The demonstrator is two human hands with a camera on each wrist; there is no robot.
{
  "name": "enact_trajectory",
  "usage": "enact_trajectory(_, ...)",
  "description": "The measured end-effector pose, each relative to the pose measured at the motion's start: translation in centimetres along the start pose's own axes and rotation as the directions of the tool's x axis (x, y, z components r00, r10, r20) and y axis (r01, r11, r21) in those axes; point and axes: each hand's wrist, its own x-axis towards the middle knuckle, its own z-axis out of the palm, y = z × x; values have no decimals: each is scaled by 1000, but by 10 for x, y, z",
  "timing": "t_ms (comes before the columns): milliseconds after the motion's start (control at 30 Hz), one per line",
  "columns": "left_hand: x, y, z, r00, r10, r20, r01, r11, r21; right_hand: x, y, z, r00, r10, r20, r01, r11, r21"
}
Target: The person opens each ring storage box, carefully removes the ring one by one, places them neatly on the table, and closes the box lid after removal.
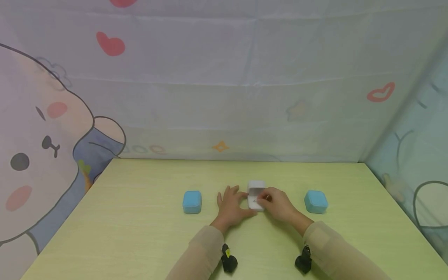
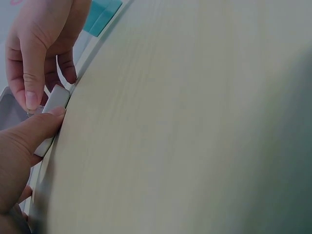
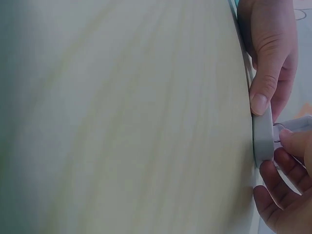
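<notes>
A small white ring box stands with its lid raised near the middle of the table. My left hand steadies it from the left, thumb along the front wall and index finger near the hinge side, the other fingers spread. From the right, my right hand reaches into the opening and pinches a thin metal ring between thumb and fingertip. The ring stands just above the box's lower half; its bottom part is hidden by the box wall in the right wrist view.
One light-blue box, closed, sits left of the hands, and another blue box sits to the right. The pale yellow table meets a printed cloth backdrop behind. Black wrist cameras hang below both sleeves.
</notes>
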Motion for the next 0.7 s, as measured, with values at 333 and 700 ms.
enact_trajectory(333, 1, -1, 1, 1000, 3, -5, -3, 1000, -5, 0, -1, -1, 1000, 22, 2, -22, 999, 34)
enact_trajectory(700, 0, 0, 0, 1000, -5, 4, 5, 1000, 2, 1, -1, -2, 999, 42, 17, -43, 997, 65)
